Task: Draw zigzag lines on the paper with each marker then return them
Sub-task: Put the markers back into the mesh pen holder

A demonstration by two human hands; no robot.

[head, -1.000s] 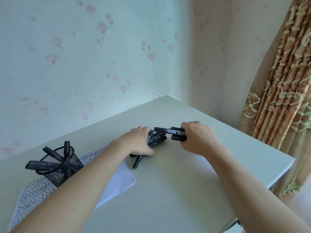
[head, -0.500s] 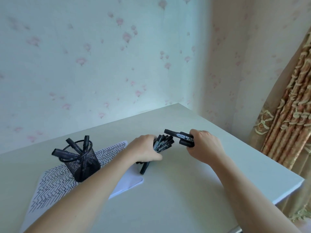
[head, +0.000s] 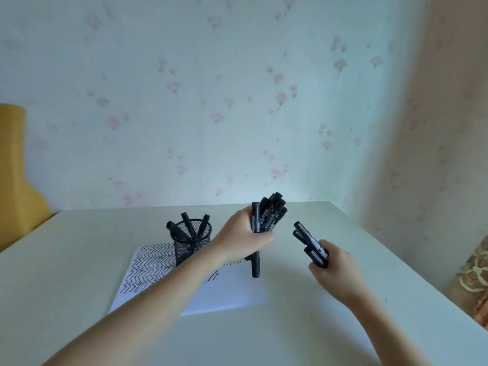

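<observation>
My left hand (head: 243, 240) grips a bundle of several black markers (head: 269, 216), held upright above the table, one of them sticking out below the fist. To the right, my right hand (head: 334, 269) holds a smaller bunch of black markers (head: 311, 244) that point up and left. A black mesh pen cup (head: 191, 240) with several markers in it stands on the white paper (head: 227, 291). Black zigzag lines cover the paper's left part. My left forearm hides part of the sheet.
The white table (head: 290, 339) meets a flowered wall at the back. A patterned curtain (head: 472, 281) hangs past the table's right edge. Something yellow (head: 15, 180) stands at the far left.
Both hands have lifted their markers off the table and drawn apart. The view has swung left, so the cup and paper now sit near the middle.
</observation>
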